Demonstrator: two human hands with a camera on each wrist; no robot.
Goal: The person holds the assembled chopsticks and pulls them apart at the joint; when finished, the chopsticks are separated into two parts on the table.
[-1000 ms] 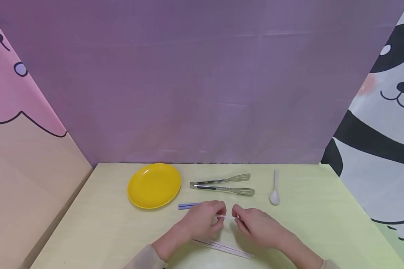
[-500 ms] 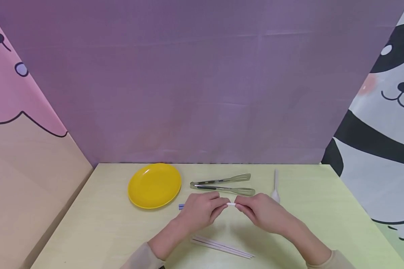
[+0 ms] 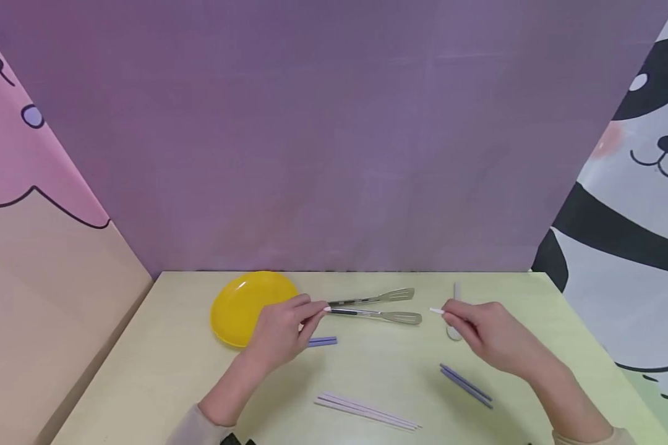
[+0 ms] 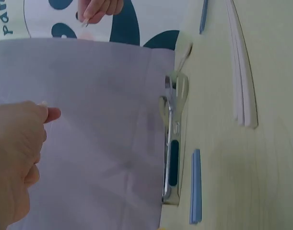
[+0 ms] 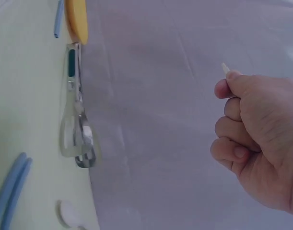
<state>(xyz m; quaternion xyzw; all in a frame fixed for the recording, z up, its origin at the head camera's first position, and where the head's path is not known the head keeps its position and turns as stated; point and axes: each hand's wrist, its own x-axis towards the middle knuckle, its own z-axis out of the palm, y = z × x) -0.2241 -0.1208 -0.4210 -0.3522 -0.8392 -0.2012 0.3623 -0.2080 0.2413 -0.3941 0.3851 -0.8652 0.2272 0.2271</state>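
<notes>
Above the table, the left hand (image 3: 281, 327) pinches a small white piece (image 3: 327, 309) between thumb and forefinger; only its tip shows. The right hand (image 3: 495, 337), raised well apart to the right, pinches a short white stick-like piece (image 5: 225, 68), its other fingers curled in. What kind of thing these pieces are cannot be made out. Behind the left hand lie a yellow plate (image 3: 247, 296) and metal tongs (image 3: 378, 314), whose hinge end is covered. A pale spoon (image 3: 453, 334) is partly hidden behind the right hand.
Pale pink chopsticks (image 3: 367, 412) lie at the table's front. One pair of blue chopsticks (image 3: 466, 385) lies near the right forearm; other blue sticks (image 3: 324, 341) are partly covered by the left hand. A purple cloth wall (image 3: 334, 154) closes off the back.
The hands were close together with a thin white piece stretched between them. They rose and moved apart, left and right, each now holding a white bit. The blue pair at right came into sight.
</notes>
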